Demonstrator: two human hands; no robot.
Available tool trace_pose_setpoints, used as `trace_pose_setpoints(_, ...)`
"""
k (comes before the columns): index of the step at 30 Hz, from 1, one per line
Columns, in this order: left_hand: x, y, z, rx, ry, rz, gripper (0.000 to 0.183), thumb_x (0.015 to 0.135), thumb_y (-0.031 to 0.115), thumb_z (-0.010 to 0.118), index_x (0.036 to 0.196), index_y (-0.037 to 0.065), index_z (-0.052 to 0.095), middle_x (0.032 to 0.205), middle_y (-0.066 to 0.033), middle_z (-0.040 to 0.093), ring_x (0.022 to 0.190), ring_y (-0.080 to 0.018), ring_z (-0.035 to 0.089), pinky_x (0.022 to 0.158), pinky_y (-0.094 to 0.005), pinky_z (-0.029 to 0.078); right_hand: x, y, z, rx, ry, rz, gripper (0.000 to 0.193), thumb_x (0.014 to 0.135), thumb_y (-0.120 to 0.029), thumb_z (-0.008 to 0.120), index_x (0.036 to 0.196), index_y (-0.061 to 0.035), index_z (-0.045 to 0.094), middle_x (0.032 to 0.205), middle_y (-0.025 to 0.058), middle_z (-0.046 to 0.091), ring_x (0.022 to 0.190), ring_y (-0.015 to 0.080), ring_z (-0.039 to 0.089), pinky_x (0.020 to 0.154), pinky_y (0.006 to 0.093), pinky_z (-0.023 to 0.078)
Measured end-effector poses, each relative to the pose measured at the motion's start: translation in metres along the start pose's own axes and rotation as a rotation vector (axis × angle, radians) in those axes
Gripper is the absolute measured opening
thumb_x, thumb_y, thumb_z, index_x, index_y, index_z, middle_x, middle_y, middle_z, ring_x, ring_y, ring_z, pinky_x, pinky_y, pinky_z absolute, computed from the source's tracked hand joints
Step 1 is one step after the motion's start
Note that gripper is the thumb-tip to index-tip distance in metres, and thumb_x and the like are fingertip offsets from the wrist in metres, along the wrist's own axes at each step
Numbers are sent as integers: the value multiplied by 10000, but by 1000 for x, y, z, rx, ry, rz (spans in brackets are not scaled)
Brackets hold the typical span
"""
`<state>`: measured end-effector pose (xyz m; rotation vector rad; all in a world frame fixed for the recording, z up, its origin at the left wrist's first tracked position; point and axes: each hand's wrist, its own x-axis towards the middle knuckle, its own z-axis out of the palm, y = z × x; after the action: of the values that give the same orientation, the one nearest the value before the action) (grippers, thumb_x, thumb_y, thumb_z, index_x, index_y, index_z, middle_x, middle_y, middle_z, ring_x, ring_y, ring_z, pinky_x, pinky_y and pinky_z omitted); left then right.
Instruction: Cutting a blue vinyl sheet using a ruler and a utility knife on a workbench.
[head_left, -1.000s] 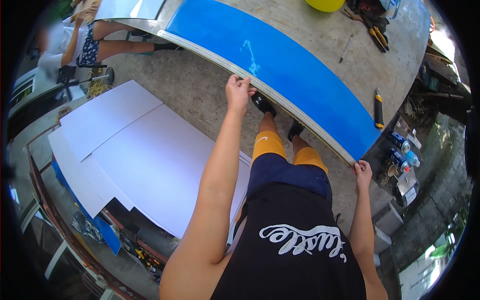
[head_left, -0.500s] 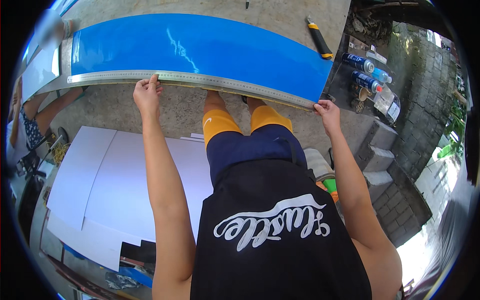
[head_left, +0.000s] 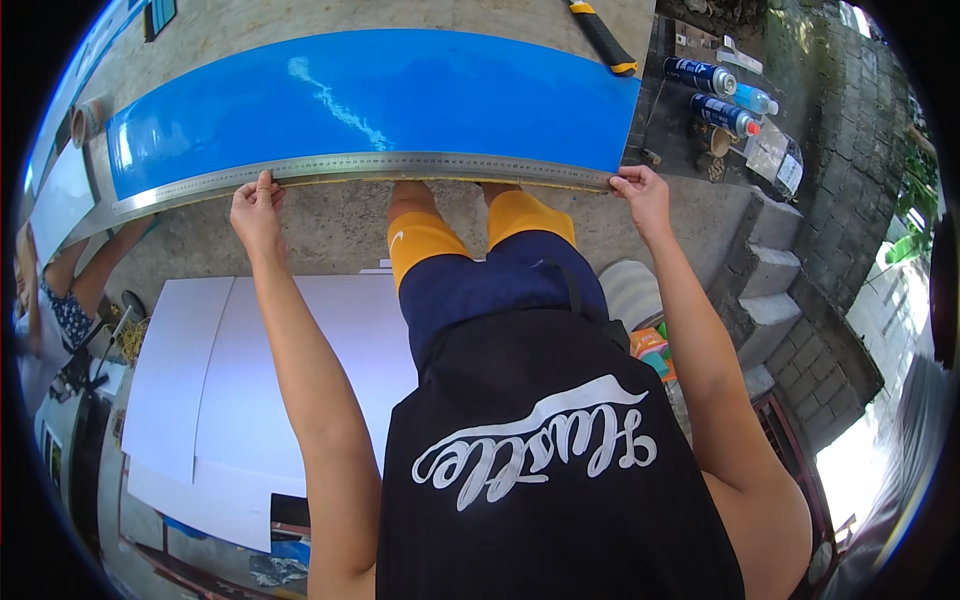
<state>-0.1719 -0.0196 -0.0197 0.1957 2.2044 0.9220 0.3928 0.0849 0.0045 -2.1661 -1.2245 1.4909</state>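
Observation:
A glossy blue sheet lies on the tabletop before me. Along its near edge runs a long metal ruler, close to the table's front edge. My left hand pinches the ruler left of its middle, thumb on top and the other fingers curled below. At the ruler's right end, my right hand is closed on the tip between thumb and fingers. A utility knife with a black and yellow handle rests by the sheet's far right corner, away from both hands.
Right of the table, spray cans and a clear bottle lie on a dark surface near a cup. Concrete steps rise at the right. White panels sit behind me at left. Another person's legs show at far left.
The whole view has swung, shifting the sheet and ruler leftward in the picture. Both hands keep their hold on the ruler. A dark object has come into view at the top left.

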Motion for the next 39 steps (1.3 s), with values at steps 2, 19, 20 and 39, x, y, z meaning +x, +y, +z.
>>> trace_pose_setpoints(2,1,-1,-1,2,-4,1,310,969,251,744,1057,-18,617,894,-82,701,808,-164,703,733,-270,592,0,-1,1,8,-1,1,212,893,-47,765,1053,68,686,907,104,727,788,141,690,723,277,583)
trace_pose_setpoints(19,8,-1,-9,88,-26,-25,362,956,315,758,1095,6,631,947,-65,707,860,-163,707,748,-272,574,5,7,0,4,-13,-11,228,871,-74,798,1035,61,713,855,91,735,740,119,676,691,260,564)
trace_pose_setpoints(20,8,-2,-10,82,-29,-22,361,956,316,759,1092,7,631,947,-64,707,861,-163,707,751,-273,574,6,7,0,2,-16,-7,225,870,-72,798,1033,59,713,855,90,735,740,118,675,694,260,564)
trace_pose_setpoints(39,9,-2,-9,54,-22,3,343,959,276,757,1065,-20,620,919,-90,714,856,-183,726,748,-274,588,6,5,-2,-9,-24,-1,208,871,-66,801,1021,51,718,864,75,734,750,109,672,708,257,561)
